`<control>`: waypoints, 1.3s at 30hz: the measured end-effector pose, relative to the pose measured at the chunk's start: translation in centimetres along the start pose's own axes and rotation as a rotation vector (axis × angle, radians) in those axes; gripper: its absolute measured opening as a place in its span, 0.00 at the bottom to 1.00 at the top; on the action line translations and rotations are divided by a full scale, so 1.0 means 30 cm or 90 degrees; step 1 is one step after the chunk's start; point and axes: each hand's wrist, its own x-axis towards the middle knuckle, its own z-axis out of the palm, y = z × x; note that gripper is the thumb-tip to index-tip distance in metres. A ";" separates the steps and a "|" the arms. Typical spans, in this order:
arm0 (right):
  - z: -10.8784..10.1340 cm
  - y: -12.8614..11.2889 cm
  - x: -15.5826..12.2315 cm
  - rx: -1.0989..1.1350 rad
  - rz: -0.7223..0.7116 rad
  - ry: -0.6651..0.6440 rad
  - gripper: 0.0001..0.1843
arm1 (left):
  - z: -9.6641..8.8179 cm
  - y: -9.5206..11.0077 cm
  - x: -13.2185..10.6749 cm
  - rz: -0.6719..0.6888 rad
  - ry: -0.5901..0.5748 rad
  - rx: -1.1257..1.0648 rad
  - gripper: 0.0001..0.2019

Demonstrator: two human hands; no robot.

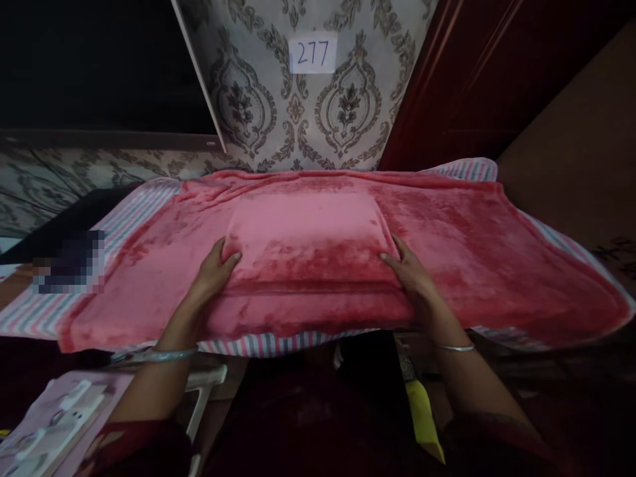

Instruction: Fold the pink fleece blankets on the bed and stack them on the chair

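A pink fleece blanket [477, 252] lies spread over a striped cloth [134, 212] on a raised surface. In its middle sits a smaller folded pink fleece piece [308, 232]. My left hand [214, 270] rests against the folded piece's left edge, thumb on top and fingers stretched along the blanket. My right hand [410, 275] lies flat against its right edge, fingers spread. Neither hand grips anything. A thin bangle circles each wrist.
Patterned wallpaper with a paper label "277" [313, 53] rises behind. A dark red wooden panel [472, 79] stands at the right. A pale printed item [54, 417] lies at lower left, a yellow strip [422, 411] below the table's edge.
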 end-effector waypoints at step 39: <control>0.213 -0.303 -0.172 -0.545 -0.310 -0.012 0.30 | 0.203 0.362 -0.200 0.331 -0.027 0.415 0.29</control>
